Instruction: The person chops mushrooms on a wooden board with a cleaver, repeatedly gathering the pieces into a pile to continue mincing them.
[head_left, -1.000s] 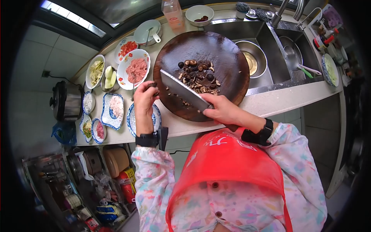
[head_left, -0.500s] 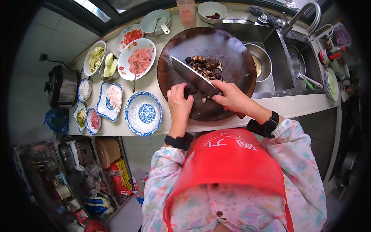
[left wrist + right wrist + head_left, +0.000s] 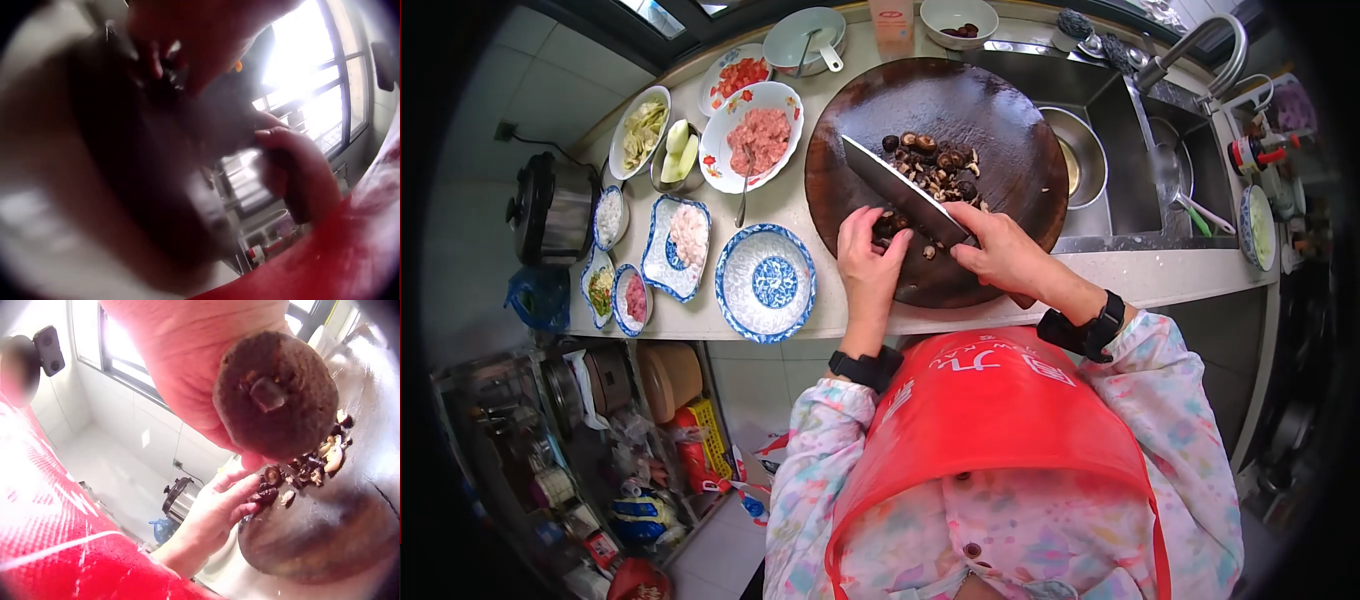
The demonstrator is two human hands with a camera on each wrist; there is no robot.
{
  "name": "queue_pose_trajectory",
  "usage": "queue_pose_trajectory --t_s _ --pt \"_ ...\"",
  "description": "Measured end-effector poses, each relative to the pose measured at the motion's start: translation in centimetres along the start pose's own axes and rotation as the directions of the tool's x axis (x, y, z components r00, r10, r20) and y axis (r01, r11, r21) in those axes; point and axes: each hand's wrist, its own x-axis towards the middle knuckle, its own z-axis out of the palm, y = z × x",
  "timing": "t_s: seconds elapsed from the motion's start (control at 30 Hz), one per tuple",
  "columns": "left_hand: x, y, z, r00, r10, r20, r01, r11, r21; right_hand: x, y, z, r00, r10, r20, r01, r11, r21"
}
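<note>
My right hand [image 3: 1007, 252] grips a cleaver [image 3: 900, 195], its broad blade slanting up and left over the round wooden chopping board [image 3: 1010, 130]. In the right wrist view the round butt of the cleaver's handle [image 3: 275, 394] fills the middle, below the palm. On the near left of the board, my left hand [image 3: 870, 258] holds a dark mushroom [image 3: 265, 496] between thumb and fingers, close beside the blade. Beyond the blade lies a heap of sliced mushrooms [image 3: 945, 165]. A small pale piece [image 3: 929, 253] sits near the handle. The left wrist view is blurred.
An empty blue-and-white bowl [image 3: 740, 285] stands left of the board. Farther left are a bowl of minced meat [image 3: 760, 140] with a spoon, a dish of pale chopped food [image 3: 689, 237] and several other dishes. To the right is the sink [image 3: 1090, 215] with a metal basin [image 3: 1092, 170].
My left hand has come from over the blue-and-white bowl's edge rightward and down onto the board with the mushroom. The cleaver has shifted slightly right. The head view has turned a little.
</note>
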Motion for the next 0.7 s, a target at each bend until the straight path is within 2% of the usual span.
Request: queue_pose_trajectory --t_s 0.03,0.07,0.13,0.27,0.33,0.37,0.43,0.53,0.7 --pt "0.4 -0.5 0.7 0.972 0.215 -0.091 -0.201 0.969 0.141 0.0 0.1 0.1 1.000 -0.026 -0.011 0.026 0.999 -0.024" --pt "0.4 -0.8 1.0 0.973 0.213 -0.094 -0.199 0.970 0.140 0.0 0.3 0.3 1.000 -0.026 -0.009 0.025 0.999 -0.027" --pt "0.4 -1.1 1.5 0.975 0.210 -0.075 -0.191 0.961 0.202 -0.1 0.5 0.5 0.991 -0.125 -0.052 0.122 0.991 -0.055" --pt "0.0 -1.2 1.6 0.967 0.224 -0.117 -0.201 0.963 0.180 -0.5 0.2 0.1 0.994 -0.108 -0.024 0.106 0.992 -0.065" --pt "-0.1 -1.0 1.7 0.966 0.228 -0.119 -0.203 0.960 0.193 -0.8 0.6 0.2 0.933 -0.352 -0.073 0.335 0.925 -0.178" --pt "-0.1 -1.1 1.9 0.966 0.227 -0.124 -0.202 0.961 0.190 -1.0 0.6 0.2 0.933 -0.354 -0.071 0.337 0.924 -0.183" --pt "-0.2 -1.4 2.1 0.950 0.272 -0.152 -0.240 0.950 0.200 -1.4 0.5 0.4 0.937 -0.349 -0.001 0.330 0.886 -0.327" --pt "-0.4 -1.5 2.2 0.957 0.257 -0.137 -0.225 0.951 0.214 -1.6 0.0 0.4 0.940 -0.338 0.052 0.327 0.843 -0.427" --pt "0.0 -1.6 2.3 0.953 0.270 -0.135 -0.239 0.948 0.208 0.4 -1.3 1.1 0.953 -0.272 0.136 0.302 0.795 -0.526"
